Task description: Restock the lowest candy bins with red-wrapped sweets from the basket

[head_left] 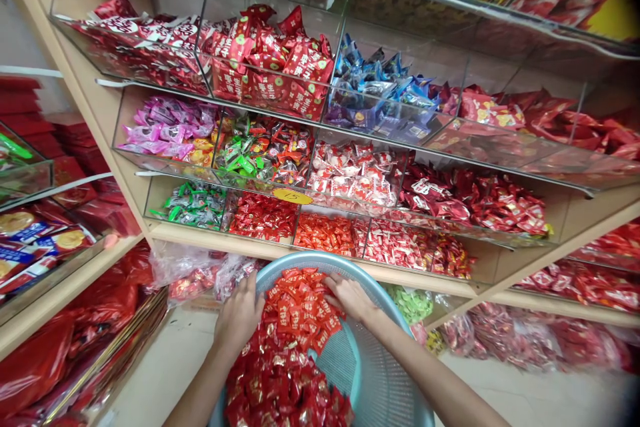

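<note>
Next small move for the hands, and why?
I'd probably draw both hands inward around the orange candies: they lie loose against the red candies in the basin, with the left hand on their left and the right hand at their right edge.

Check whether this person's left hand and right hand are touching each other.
Apart. The head view shows a plain gap: bright orange-red wrapped candies in the blue basket lie between the left hand and right hand.
</note>
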A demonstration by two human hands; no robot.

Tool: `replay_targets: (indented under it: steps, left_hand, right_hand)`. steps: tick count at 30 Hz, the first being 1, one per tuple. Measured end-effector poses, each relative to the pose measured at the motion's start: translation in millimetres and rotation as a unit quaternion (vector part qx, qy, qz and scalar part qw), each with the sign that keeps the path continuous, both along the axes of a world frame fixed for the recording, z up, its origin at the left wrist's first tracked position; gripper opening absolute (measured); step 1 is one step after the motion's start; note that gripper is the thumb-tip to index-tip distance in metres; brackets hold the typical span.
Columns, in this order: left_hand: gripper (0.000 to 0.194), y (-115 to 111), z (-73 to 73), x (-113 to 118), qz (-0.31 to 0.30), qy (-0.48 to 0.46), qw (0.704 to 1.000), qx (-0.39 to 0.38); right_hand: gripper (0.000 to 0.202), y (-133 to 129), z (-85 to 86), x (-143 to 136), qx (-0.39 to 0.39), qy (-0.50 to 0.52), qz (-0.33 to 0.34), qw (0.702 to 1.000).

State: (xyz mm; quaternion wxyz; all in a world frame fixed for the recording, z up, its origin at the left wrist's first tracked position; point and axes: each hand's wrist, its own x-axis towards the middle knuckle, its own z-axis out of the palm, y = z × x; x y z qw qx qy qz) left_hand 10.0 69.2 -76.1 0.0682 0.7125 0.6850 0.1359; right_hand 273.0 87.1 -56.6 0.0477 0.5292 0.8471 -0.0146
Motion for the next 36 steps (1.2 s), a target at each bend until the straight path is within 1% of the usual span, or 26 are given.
replay_targets:
  steps: [3, 5, 8, 10, 12, 14, 16, 17, 21, 26, 30, 36]
  left_hand:
    - [0.046, 0, -0.7, 0, 0.0, -0.004, 1.0, -0.001]
    - [0.046, 0, -0.7, 0, 0.0, -0.007, 1.0, -0.003]
    - [0.047, 0, -0.3, 0, -0.001, -0.012, 1.0, -0.004]
    - [0.047, 0, -0.3, 0, -0.002, -0.013, 1.0, -0.005]
    - [0.047, 0, -0.8, -1, -0.003, -0.01, 1.0, -0.005]
    - [0.048, 1, -1.7, -1, -0.005, -0.004, 1.0, -0.002]
    - [0.049, 1, -2.6, -2, -0.007, 0.002, 1.0, -0.001]
    - [0.049, 1, -3.1, -2, -0.007, 0.005, 1.0, 0.0]
    - [0.049, 2, -4.3, -2, -0.008, 0.007, 1.0, 0.0]
    - [0.049, 1, -4.7, -2, -0.003, 0.01, 1.0, 0.002]
    - [0.048, 1, -4.5, -2, -0.001, 0.009, 1.0, 0.005]
    - [0.048, 0, -2.3, -2, -0.005, 0.0, 1.0, -0.002]
  right_hand:
    - [0.025, 2, 9.5, 7, 0.004, 0.02, 0.014, 1.0]
    - [0.022, 13, 17.0, 11, 0.025, 0.042, 0.002, 0.999]
    - [0.023, 44, 24.9, 15, 0.06, 0.106, -0.043, 0.992]
    - [0.024, 71, 25.3, 14, 0.06, 0.17, -0.063, 0.982]
    - [0.032, 98, 21.8, 10, 0.013, 0.246, -0.091, 0.965]
    - [0.043, 120, 15.8, 6, -0.08, 0.317, -0.125, 0.937]
    - [0.048, 136, 9.3, 3, -0.147, 0.348, -0.144, 0.914]
    - [0.048, 141, 6.2, 2, -0.166, 0.352, -0.148, 0.909]
    - [0.052, 153, -5.5, 2, -0.197, 0.358, -0.159, 0.899]
    - [0.054, 155, -18.5, 6, -0.175, 0.356, -0.193, 0.898]
    - [0.054, 153, -22.7, 10, -0.159, 0.348, -0.215, 0.899]
    - [0.048, 153, -25.2, 3, -0.121, 0.364, -0.21, 0.9]
